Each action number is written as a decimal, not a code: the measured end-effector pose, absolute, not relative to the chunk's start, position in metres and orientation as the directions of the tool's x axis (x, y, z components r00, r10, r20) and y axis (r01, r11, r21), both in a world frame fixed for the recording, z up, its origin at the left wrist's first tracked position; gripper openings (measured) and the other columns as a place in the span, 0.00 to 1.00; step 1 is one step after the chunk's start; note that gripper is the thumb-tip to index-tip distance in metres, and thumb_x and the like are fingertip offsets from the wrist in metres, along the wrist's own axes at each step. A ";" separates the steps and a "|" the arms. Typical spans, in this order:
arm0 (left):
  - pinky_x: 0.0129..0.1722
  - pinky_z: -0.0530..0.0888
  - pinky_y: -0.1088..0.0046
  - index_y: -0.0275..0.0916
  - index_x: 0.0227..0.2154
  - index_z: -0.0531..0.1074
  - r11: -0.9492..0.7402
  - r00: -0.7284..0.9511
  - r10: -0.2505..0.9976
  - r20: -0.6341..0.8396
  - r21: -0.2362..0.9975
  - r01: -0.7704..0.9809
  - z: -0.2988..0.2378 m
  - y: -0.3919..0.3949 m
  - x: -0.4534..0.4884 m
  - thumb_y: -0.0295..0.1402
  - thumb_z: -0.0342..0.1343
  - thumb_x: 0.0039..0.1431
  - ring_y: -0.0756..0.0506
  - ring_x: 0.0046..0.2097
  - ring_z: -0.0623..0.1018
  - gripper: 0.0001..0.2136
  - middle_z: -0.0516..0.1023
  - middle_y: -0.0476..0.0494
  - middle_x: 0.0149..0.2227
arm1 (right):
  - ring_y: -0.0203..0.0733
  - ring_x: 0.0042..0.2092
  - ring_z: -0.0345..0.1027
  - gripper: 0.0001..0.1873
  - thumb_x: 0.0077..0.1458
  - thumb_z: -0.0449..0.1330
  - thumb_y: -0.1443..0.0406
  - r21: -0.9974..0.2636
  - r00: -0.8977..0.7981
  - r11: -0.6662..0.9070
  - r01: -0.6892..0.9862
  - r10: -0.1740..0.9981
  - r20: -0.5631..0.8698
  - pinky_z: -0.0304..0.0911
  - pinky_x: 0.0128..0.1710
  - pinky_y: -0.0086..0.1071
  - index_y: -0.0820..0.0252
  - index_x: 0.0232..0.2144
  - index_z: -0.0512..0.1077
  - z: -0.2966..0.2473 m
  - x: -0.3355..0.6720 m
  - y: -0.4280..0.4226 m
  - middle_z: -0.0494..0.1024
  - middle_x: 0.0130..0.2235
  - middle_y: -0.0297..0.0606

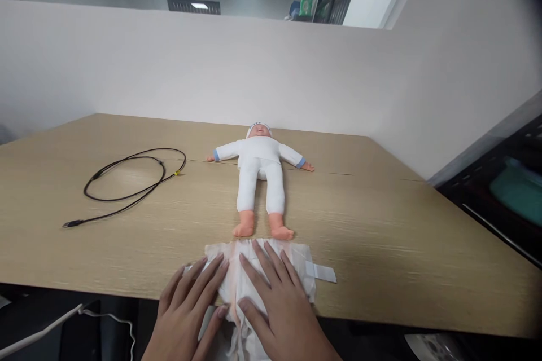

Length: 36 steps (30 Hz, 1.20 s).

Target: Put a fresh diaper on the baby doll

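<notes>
A baby doll point(259, 177) in a white suit and cap lies on its back on the wooden table point(381, 237), feet toward me. Just below its feet a white diaper point(302, 262) lies spread at the table's front edge, part of it hanging over. My left hand point(186, 310) rests flat on the diaper's left side with fingers stretched out. My right hand point(282, 307) lies flat on its middle, fingers spread. Neither hand grips anything.
A black cable point(127, 183) lies looped on the table's left part. A white partition wall point(254, 73) stands behind the table. A white cord point(63, 321) hangs below the front edge at left. Dark shelving point(508, 192) is at right.
</notes>
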State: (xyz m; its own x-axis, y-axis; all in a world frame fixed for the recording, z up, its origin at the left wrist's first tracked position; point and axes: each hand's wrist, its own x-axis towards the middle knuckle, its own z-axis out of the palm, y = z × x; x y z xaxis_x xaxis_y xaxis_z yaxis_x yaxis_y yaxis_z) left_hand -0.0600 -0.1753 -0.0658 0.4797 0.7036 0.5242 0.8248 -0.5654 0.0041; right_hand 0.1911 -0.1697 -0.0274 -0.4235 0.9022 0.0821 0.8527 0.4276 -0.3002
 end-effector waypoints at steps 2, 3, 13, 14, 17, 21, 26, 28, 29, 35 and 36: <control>0.78 0.43 0.63 0.43 0.75 0.61 -0.552 0.472 0.719 0.511 0.006 0.834 -0.066 -0.175 -0.064 0.34 0.54 0.73 0.43 0.74 0.65 0.29 0.71 0.50 0.73 | 0.60 0.80 0.46 0.36 0.75 0.54 0.51 -0.300 -0.416 0.423 0.855 0.905 0.091 0.54 0.75 0.67 0.39 0.79 0.50 -0.028 0.190 -0.169 0.45 0.80 0.31; 0.77 0.43 0.63 0.44 0.75 0.61 -0.549 0.470 0.726 0.503 0.012 0.835 -0.065 -0.174 -0.066 0.35 0.54 0.73 0.43 0.73 0.65 0.30 0.71 0.50 0.73 | 0.60 0.80 0.46 0.36 0.75 0.54 0.52 -0.299 -0.413 0.422 0.856 0.906 0.094 0.54 0.75 0.67 0.39 0.79 0.51 -0.028 0.190 -0.169 0.45 0.80 0.32; 0.70 0.64 0.58 0.50 0.76 0.54 -0.702 0.608 0.699 0.377 0.198 0.684 0.011 -0.086 -0.059 0.27 0.47 0.78 0.40 0.74 0.64 0.29 0.65 0.45 0.76 | 0.61 0.79 0.47 0.35 0.75 0.53 0.50 -0.281 -0.420 0.429 0.858 0.903 0.095 0.57 0.74 0.68 0.39 0.78 0.53 -0.028 0.190 -0.167 0.46 0.80 0.33; 0.69 0.65 0.57 0.52 0.76 0.54 -0.760 0.687 0.639 0.347 0.144 0.634 0.019 -0.070 -0.053 0.24 0.46 0.77 0.39 0.74 0.63 0.30 0.64 0.46 0.77 | 0.62 0.79 0.47 0.34 0.75 0.52 0.50 -0.278 -0.419 0.430 0.859 0.902 0.101 0.57 0.74 0.69 0.39 0.78 0.53 -0.030 0.190 -0.167 0.46 0.80 0.33; 0.70 0.66 0.53 0.51 0.78 0.48 -0.865 0.835 0.483 0.262 -0.005 0.502 0.030 -0.022 -0.033 0.20 0.48 0.73 0.37 0.75 0.64 0.36 0.61 0.46 0.78 | 0.63 0.79 0.48 0.34 0.75 0.51 0.50 -0.263 -0.424 0.437 0.860 0.899 0.107 0.59 0.72 0.70 0.40 0.78 0.53 -0.033 0.191 -0.165 0.48 0.80 0.33; 0.72 0.64 0.49 0.51 0.80 0.41 -0.914 0.923 0.365 0.120 -0.145 0.380 0.024 0.019 -0.011 0.15 0.64 0.53 0.30 0.78 0.59 0.57 0.47 0.42 0.82 | 0.65 0.78 0.51 0.36 0.74 0.53 0.50 -0.248 -0.440 0.456 0.855 0.890 0.117 0.62 0.70 0.71 0.41 0.79 0.52 -0.035 0.192 -0.164 0.50 0.79 0.35; 0.77 0.57 0.50 0.51 0.79 0.44 -0.955 0.977 0.211 0.043 -0.202 0.215 0.019 0.039 0.007 0.15 0.66 0.44 0.30 0.81 0.50 0.61 0.41 0.40 0.83 | 0.65 0.78 0.50 0.38 0.74 0.54 0.50 -0.242 -0.465 0.486 0.840 0.874 0.141 0.62 0.70 0.71 0.42 0.79 0.49 -0.036 0.195 -0.163 0.49 0.80 0.37; 0.76 0.58 0.51 0.49 0.78 0.50 -0.967 0.983 0.178 0.038 -0.176 0.182 0.019 0.045 0.013 0.17 0.66 0.44 0.31 0.81 0.51 0.58 0.44 0.38 0.83 | 0.64 0.79 0.49 0.38 0.74 0.54 0.50 -0.247 -0.482 0.503 0.828 0.864 0.143 0.62 0.71 0.70 0.41 0.80 0.48 -0.035 0.197 -0.161 0.48 0.80 0.36; 0.76 0.59 0.51 0.46 0.76 0.55 -0.973 0.985 0.163 0.049 -0.157 0.168 0.019 0.047 0.016 0.18 0.66 0.45 0.30 0.80 0.52 0.53 0.45 0.37 0.82 | 0.63 0.79 0.49 0.38 0.74 0.54 0.49 -0.251 -0.492 0.511 0.822 0.859 0.140 0.61 0.71 0.69 0.41 0.80 0.48 -0.035 0.197 -0.160 0.48 0.80 0.35; 0.71 0.65 0.48 0.39 0.59 0.74 -0.994 0.974 0.052 0.219 -0.080 0.071 0.014 0.060 0.033 0.31 0.59 0.66 0.31 0.72 0.68 0.20 0.69 0.37 0.74 | 0.62 0.78 0.51 0.38 0.74 0.55 0.49 -0.257 -0.522 0.536 0.804 0.844 0.123 0.59 0.73 0.66 0.40 0.79 0.50 -0.033 0.199 -0.153 0.49 0.80 0.36; 0.68 0.66 0.49 0.40 0.59 0.74 -0.996 0.973 0.042 0.229 -0.073 0.060 0.014 0.061 0.035 0.32 0.58 0.68 0.31 0.70 0.70 0.17 0.73 0.38 0.71 | 0.62 0.78 0.51 0.38 0.74 0.55 0.49 -0.265 -0.524 0.535 0.802 0.844 0.115 0.58 0.74 0.66 0.40 0.79 0.50 -0.032 0.199 -0.152 0.49 0.80 0.36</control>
